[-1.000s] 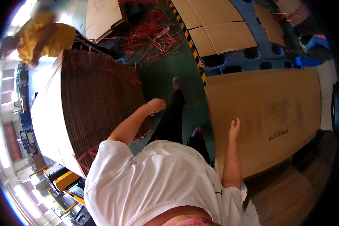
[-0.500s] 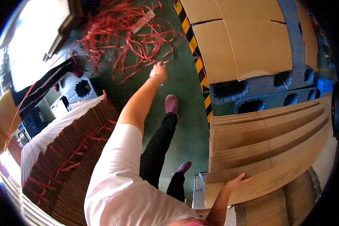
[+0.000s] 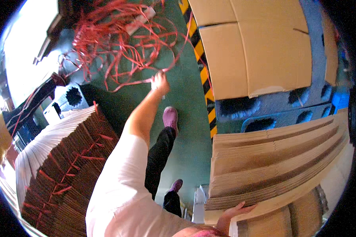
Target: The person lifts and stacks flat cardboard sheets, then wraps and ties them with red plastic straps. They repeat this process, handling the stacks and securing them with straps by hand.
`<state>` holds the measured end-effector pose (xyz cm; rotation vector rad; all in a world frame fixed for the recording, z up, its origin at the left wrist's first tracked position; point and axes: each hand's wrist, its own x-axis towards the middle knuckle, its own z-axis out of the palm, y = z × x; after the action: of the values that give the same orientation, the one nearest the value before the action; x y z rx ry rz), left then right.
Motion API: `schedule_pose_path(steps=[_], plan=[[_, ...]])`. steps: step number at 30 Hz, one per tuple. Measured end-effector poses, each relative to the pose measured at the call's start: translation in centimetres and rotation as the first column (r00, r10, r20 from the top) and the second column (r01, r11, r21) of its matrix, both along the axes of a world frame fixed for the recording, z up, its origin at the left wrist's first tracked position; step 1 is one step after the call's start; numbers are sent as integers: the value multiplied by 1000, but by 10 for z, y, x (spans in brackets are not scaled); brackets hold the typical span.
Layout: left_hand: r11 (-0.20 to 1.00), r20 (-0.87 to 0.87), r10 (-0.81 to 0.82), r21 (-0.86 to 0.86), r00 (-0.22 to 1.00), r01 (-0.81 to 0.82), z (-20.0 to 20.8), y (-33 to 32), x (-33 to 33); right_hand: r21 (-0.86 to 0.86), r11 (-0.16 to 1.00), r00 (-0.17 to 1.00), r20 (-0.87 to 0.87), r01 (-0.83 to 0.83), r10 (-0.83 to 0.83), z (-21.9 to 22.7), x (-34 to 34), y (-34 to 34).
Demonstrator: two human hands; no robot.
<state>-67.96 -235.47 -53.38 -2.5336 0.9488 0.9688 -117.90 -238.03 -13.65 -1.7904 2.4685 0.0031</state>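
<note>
The left hand (image 3: 160, 82) is reaching out at full arm's length over the green floor (image 3: 186, 102), its fingers closing together on a red plastic strap (image 3: 136, 81) that is trailing from the hand toward the heap of loose red straps (image 3: 118, 35) lying on the floor near the top edge of the view. How firmly the hand is gripping is hard to tell, since it is small and slightly blurred.

The right hand (image 3: 235, 211) is resting at the bottom edge, fingers spread flat against the underside of a thick stack of flattened cardboard sheets (image 3: 277, 158). This stack is filling the lower right part of the view, and the hand is touching its lowest sheets without closing around them.

A yellow and black striped line (image 3: 201, 71) is running along the floor beside a blue pallet (image 3: 281, 106), and large flat cardboard sheets (image 3: 257, 43) are lying on that pallet toward the top right corner. To the left, another tall stack of folded cardboard (image 3: 63, 166) is standing with short red strap pieces lying across its ribbed edges. The person's 2 pink shoes (image 3: 170, 117) are showing on the floor between the 2 stacks, below the outstretched left arm in its white sleeve (image 3: 122, 185).
</note>
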Motion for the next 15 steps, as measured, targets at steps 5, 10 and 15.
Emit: schedule_pose_path(steps=[5,10,15], plan=[[812,-515,286,-317,808,-490,143,45,-102,103,994,969,-238,-45,69,17,9,4],[533,-942,134,-193,308,-824,372,90,-204,-7,1000,996,-93,15,-15,9,-9,13],[382,-976,-53,-217,213,-898,574,131,-282,-119,902,571,738,-416,360,73,29,33]])
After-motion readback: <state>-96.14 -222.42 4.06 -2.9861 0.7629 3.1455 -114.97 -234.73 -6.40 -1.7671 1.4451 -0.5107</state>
